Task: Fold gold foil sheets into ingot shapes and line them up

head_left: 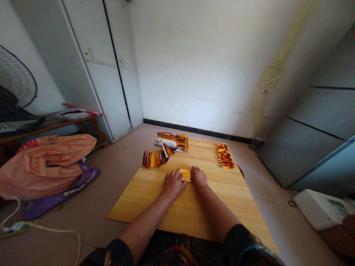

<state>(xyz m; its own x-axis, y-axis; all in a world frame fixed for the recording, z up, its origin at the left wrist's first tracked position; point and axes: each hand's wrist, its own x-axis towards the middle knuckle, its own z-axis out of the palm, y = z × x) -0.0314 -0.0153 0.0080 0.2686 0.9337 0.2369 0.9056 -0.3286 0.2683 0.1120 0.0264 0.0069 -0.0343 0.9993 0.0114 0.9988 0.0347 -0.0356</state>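
A small piece of gold foil paper lies on the wooden board in front of me, between my two hands. My left hand rests over its left side, fingers stretched out and thumb near its lower edge. At the right end, my right hand is closed with curled fingers on the paper's edge. Beyond my left hand stands a curved row of folded gold paper pieces. Farther back lies a stack of gold sheets beside a white roll-like bundle. Several folded gold foil pieces form a column at the right.
The wooden board sits low above the tiled floor. Left of it are an orange bag, a purple bag and a white cord. A white box stands at the right, near a grey cabinet.
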